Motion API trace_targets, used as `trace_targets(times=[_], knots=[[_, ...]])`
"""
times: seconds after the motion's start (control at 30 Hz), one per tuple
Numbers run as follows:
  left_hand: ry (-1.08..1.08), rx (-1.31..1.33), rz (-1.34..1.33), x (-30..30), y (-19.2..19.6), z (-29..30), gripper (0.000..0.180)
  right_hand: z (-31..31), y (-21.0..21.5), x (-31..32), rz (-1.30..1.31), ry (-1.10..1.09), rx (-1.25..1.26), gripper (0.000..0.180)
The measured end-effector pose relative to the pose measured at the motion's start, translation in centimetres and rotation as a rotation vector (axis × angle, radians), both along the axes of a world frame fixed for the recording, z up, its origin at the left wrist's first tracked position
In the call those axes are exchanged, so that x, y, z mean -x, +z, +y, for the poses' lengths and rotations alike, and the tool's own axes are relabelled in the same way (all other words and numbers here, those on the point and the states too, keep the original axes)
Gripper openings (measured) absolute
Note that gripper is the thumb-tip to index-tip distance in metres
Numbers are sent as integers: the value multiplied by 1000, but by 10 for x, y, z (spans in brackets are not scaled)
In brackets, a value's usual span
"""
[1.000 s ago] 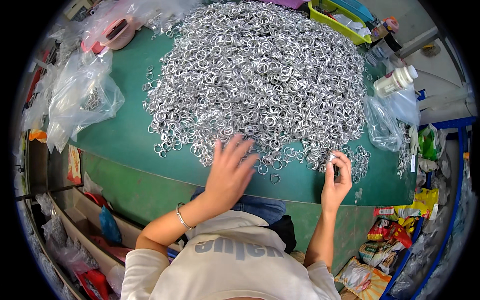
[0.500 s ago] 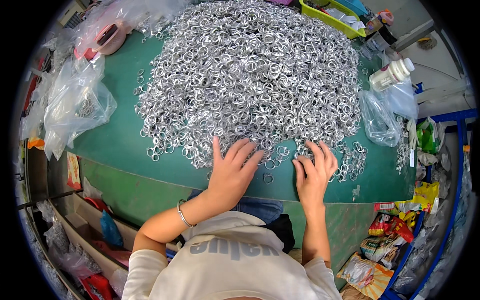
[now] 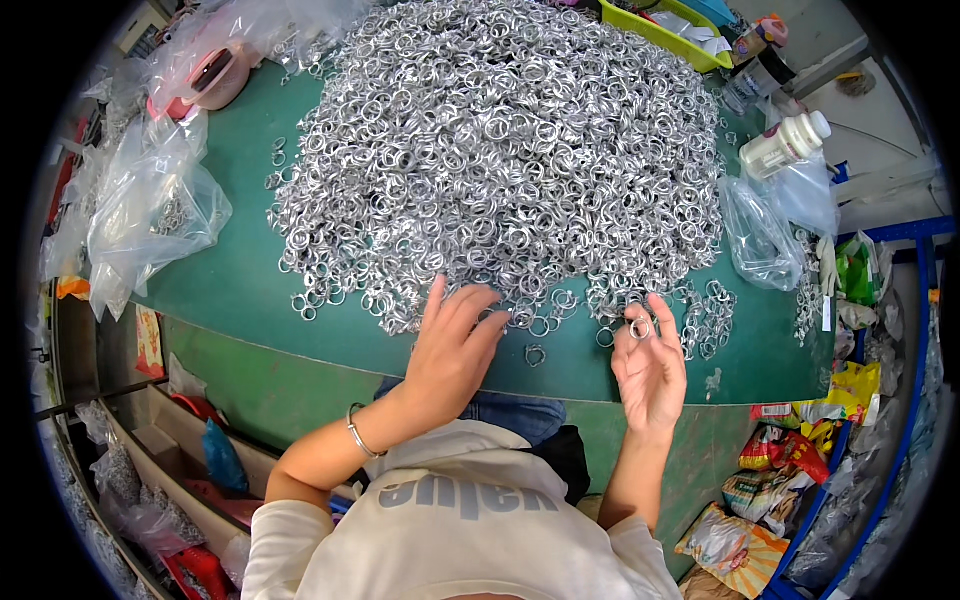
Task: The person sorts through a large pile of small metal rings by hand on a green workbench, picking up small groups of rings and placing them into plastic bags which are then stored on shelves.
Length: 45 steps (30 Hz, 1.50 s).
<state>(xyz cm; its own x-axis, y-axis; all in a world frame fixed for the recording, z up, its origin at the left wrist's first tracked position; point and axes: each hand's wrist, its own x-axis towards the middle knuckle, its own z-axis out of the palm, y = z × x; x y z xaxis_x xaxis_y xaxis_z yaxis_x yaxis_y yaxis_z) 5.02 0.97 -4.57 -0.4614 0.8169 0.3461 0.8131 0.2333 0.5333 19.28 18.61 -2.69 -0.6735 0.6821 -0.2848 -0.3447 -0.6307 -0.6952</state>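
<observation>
A broad heap of silvery metal rings (image 3: 520, 150) covers much of the green table (image 3: 235, 290). At the heap's near edge my left hand (image 3: 448, 350) rests with its fingers stretched out among the rings; what lies under its fingertips is hidden. My right hand (image 3: 652, 380) is turned with its palm partly up, just in front of the heap's right part. A single metal ring (image 3: 640, 328) is held at its fingertips. One loose ring (image 3: 535, 355) lies on the table between my two hands. A small cluster of rings (image 3: 712, 320) sits to the right.
Clear plastic bags (image 3: 160, 205) lie at the left, near a pink container (image 3: 222, 78). A yellow-green basket (image 3: 670, 35) stands at the far right. A white bottle (image 3: 785, 147) and another clear bag (image 3: 760, 235) are on the right. Colourful packets (image 3: 730, 545) fill the floor beside a blue rack (image 3: 920, 300).
My right hand has drawn back from the heap and turned its palm upward, with a ring now at its fingertips. My left hand has shifted slightly left.
</observation>
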Motion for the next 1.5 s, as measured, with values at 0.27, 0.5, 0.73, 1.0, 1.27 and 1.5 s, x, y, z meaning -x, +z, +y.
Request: trace_targets(times=[0.27, 0.5, 0.73, 1.0, 1.27, 1.5], knots=[[-95, 115, 80, -14, -3, 8, 34, 4, -16, 28, -818, 56, -1894, 20], [-90, 36, 50, -14, -3, -2, 35, 10, -12, 25, -813, 166, -1927, 15], [-145, 126, 28, -18, -5, -2, 41, 10, -14, 14, -878, 139, -1862, 27], [-7, 110, 49, -13, -3, -9, 40, 4, -16, 29, -749, 57, -1923, 14], [-9, -57, -202, -22, 1, -7, 33, -13, -8, 6, -92, 362, 194, 13], [-15, 8, 6, -19, -2, 11, 30, -19, -4, 5, -385, 315, -210, 30]])
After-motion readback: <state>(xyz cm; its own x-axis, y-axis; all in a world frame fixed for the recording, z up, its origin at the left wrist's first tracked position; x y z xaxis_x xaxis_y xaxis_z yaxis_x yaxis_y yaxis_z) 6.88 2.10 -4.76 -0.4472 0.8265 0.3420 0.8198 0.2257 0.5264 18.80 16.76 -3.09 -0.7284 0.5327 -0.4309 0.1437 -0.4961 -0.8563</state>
